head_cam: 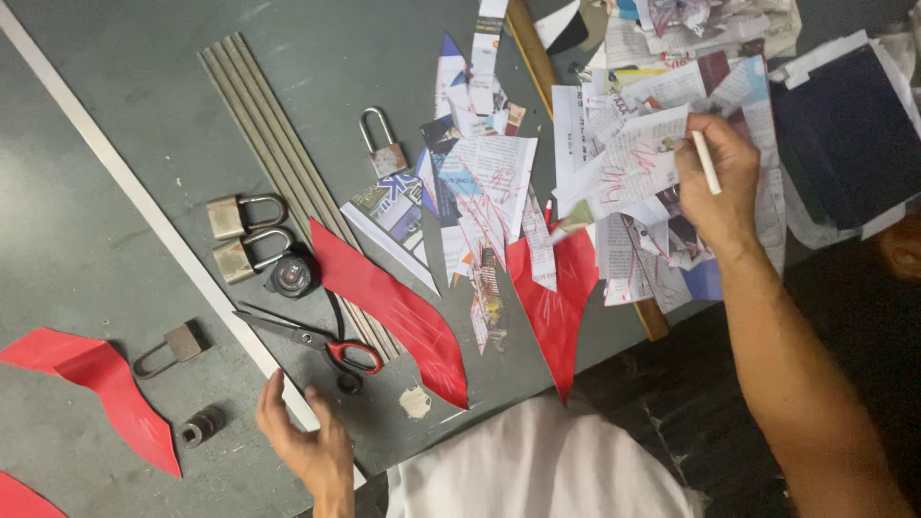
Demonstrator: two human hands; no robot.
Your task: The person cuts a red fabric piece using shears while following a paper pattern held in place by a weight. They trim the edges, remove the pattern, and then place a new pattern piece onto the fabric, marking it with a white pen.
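Reaching across a grey table (115, 240), the right hand (718, 187) closes its fingers round a thin white stick (706, 162), pen or chalk, hard to tell which, held over a heap of paper scraps (614, 173) marked with red scribbles. The left hand (302, 441) rests near the table's front edge, fingers loosely spread and holding nothing, just below red-handled scissors (321, 341); its wrist is cut off by the frame. Between the hands lie two long red paper shapes (393, 307), pointed at the ends, the right one partly buried under scraps. Three brass padlocks (245, 235) sit left of a bundle of metal strips (278, 153), beside a small black round object (293, 275) too dim to identify. More red pieces (96, 384) lie at far left, one clipped by the corner. A dark blue folder (849, 134) shows at upper right, mostly covered at its edges by white sheets. A white garment (537, 470) fills the bottom centre.
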